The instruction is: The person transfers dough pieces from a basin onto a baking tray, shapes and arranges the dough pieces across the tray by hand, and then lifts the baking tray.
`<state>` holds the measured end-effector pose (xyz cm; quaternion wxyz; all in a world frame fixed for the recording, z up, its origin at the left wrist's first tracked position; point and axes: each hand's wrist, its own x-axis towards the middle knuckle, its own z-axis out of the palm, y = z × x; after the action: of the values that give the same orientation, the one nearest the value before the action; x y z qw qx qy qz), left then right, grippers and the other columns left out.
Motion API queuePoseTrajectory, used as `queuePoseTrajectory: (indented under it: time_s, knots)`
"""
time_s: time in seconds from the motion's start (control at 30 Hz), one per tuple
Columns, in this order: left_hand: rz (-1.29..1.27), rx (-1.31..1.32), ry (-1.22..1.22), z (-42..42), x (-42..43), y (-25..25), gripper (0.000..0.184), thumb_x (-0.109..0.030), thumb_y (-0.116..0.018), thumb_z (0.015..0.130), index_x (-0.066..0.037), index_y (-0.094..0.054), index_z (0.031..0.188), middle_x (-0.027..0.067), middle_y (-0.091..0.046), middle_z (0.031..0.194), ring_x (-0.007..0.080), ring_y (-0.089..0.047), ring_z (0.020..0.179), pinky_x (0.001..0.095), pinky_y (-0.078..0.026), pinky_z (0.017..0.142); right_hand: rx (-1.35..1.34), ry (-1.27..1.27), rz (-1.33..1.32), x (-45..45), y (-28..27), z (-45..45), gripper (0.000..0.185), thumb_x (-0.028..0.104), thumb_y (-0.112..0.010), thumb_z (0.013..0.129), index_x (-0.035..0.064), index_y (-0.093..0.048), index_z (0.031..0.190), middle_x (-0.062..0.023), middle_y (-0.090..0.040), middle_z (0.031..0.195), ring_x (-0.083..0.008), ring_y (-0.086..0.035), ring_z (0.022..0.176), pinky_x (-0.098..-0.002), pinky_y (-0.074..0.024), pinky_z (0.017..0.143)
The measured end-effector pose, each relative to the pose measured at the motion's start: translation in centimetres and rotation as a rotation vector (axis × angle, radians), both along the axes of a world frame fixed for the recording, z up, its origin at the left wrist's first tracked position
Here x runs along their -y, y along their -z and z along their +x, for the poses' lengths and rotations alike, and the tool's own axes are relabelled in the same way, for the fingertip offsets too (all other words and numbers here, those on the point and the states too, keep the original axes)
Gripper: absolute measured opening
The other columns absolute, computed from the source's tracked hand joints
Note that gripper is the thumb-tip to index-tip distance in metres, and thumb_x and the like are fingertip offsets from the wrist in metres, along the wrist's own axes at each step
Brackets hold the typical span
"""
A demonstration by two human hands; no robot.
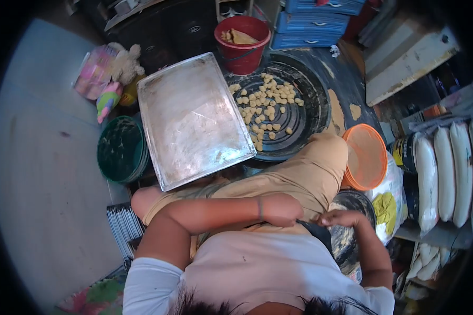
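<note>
My left hand [281, 209] is closed in a fist at my lap, its forearm lying across my waist. Close beside it, my right hand [341, 217] has its fingers pinched together. Both are at the edge of a dark cloth-like piece [319, 232] at my waist; what the left fingers hold is hidden. Beyond my bent leg, a wide black basin [320, 100] holds many small dough balls [270, 97]. A bare metal baking tray [194, 121] rests tilted beside the basin, its near edge by my knee.
Behind the basin is a red bucket [242, 58] with tan pieces inside. An orange tub [365, 157] stands right of my knee, and a green bucket [122, 149] left of the tray. Blue drawers [312, 29] stand at the back; filled white bags [444, 170] line the right shelf.
</note>
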<state>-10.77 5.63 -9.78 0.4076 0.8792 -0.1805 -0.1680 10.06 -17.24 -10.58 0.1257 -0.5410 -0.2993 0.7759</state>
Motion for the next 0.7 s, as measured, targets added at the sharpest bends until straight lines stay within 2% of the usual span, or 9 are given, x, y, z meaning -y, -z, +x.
queuePoseTrajectory:
  time_s: [0.13, 0.23, 0.33, 0.43, 0.5, 0.57, 0.6, 0.67, 0.7]
  knots:
    - [-0.007, 0.01, 0.2, 3.8, 3.1, -1.0, 0.027, -0.026, -0.06, 0.078, -0.002, -0.07, 0.088, 0.0217, -0.069, 0.086, 0.0421, -0.066, 0.083, 0.0522, -0.051, 0.073, -0.057, 0.138, -0.114, 5.9, 2.8, 0.4, 0.052, 0.046, -0.058, 0.1, -0.0015, -0.066, 0.12, -0.0086, -0.068, 0.117, -0.0193, -0.057, 0.117, -0.0362, -0.0422, 0.104]
    - [-0.026, -0.049, 0.317, 5.6, 4.7, -0.7, 0.027, -0.026, -0.061, 0.078, -0.005, -0.072, 0.091, 0.0211, -0.069, 0.083, 0.0418, -0.066, 0.081, 0.0514, -0.051, 0.073, -0.027, 0.006, -0.075, 5.7, 2.8, 0.4, 0.051, 0.045, -0.057, 0.1, -0.0009, -0.065, 0.121, -0.008, -0.068, 0.117, -0.0197, -0.056, 0.12, -0.0368, -0.0407, 0.106]
    - [-0.043, -0.024, 0.366, 6.8, 4.4, 1.1, 0.026, -0.025, -0.062, 0.08, -0.003, -0.071, 0.09, 0.0204, -0.069, 0.081, 0.0398, -0.067, 0.081, 0.0504, -0.051, 0.073, -0.091, -0.022, 0.108, 1.8, 1.4, 2.9, 0.049, 0.043, -0.06, 0.099, -0.0001, -0.064, 0.123, -0.007, -0.067, 0.119, -0.0196, -0.056, 0.119, -0.038, -0.0395, 0.107]
    - [-0.01, -0.18, 0.284, 9.8, -0.7, -1.1, 0.028, -0.028, -0.063, 0.082, -0.002, -0.071, 0.088, 0.0201, -0.069, 0.084, 0.036, -0.067, 0.082, 0.0478, -0.051, 0.076, 0.075, 0.062, 0.392, -5.2, -2.4, 7.2, 0.051, 0.043, -0.066, 0.095, 0.0006, -0.064, 0.124, -0.0077, -0.065, 0.123, -0.0192, -0.055, 0.12, -0.0375, -0.0418, 0.105]
    - [-0.064, -0.157, 0.094, 13.1, -5.5, 0.9, 0.029, -0.03, -0.065, 0.082, -0.003, -0.072, 0.089, 0.02, -0.07, 0.085, 0.0357, -0.067, 0.08, 0.0466, -0.051, 0.076, 0.163, 0.216, 0.458, -10.6, -2.5, 10.6, 0.053, 0.042, -0.067, 0.094, 0.0008, -0.061, 0.126, -0.008, -0.064, 0.124, -0.0192, -0.056, 0.119, -0.036, -0.0448, 0.101]
    - [0.043, -0.178, -0.284, 17.2, -11.4, 3.4, 0.028, -0.028, -0.064, 0.084, -0.003, -0.073, 0.092, 0.0187, -0.072, 0.089, 0.0352, -0.068, 0.08, 0.0451, -0.052, 0.075, 0.282, 0.314, 0.517, -17.0, -1.1, 14.2, 0.055, 0.041, -0.068, 0.093, 0.0036, -0.057, 0.133, -0.0081, -0.061, 0.129, -0.0192, -0.057, 0.115, -0.0358, -0.048, 0.095]
    - [0.036, -0.041, -0.453, 19.6, -14.5, 7.5, 0.028, -0.026, -0.064, 0.083, -0.003, -0.073, 0.096, 0.0176, -0.071, 0.083, 0.0337, -0.068, 0.076, 0.0435, -0.053, 0.073, 0.341, 0.333, 0.545, -20.5, 0.4, 15.8, 0.058, 0.041, -0.067, 0.093, 0.0056, -0.055, 0.137, -0.0086, -0.06, 0.131, -0.0197, -0.058, 0.113, -0.0361, -0.0495, 0.091]
    - [-0.214, -0.203, -1.096, 22.9, -20.5, 12.9, 0.029, -0.023, -0.064, 0.083, -0.003, -0.07, 0.103, 0.0178, -0.067, 0.074, 0.0315, -0.067, 0.071, 0.0402, -0.053, 0.069, 0.502, 0.327, 0.429, -26.8, 3.9, 18.7, 0.064, 0.045, -0.069, 0.09, 0.0096, -0.053, 0.141, -0.0107, -0.059, 0.133, -0.022, -0.061, 0.107, -0.0379, -0.0512, 0.088]
    - [-0.203, -0.246, -1.293, 24.0, -23.6, 15.8, 0.027, -0.022, -0.063, 0.085, -0.002, -0.07, 0.101, 0.0172, -0.066, 0.072, 0.0305, -0.065, 0.063, 0.0426, -0.052, 0.062, 0.559, 0.306, 0.343, -29.4, 6.7, 20.5, 0.069, 0.047, -0.07, 0.088, 0.0106, -0.051, 0.142, -0.0123, -0.058, 0.135, -0.0241, -0.061, 0.11, -0.0388, -0.0518, 0.088]
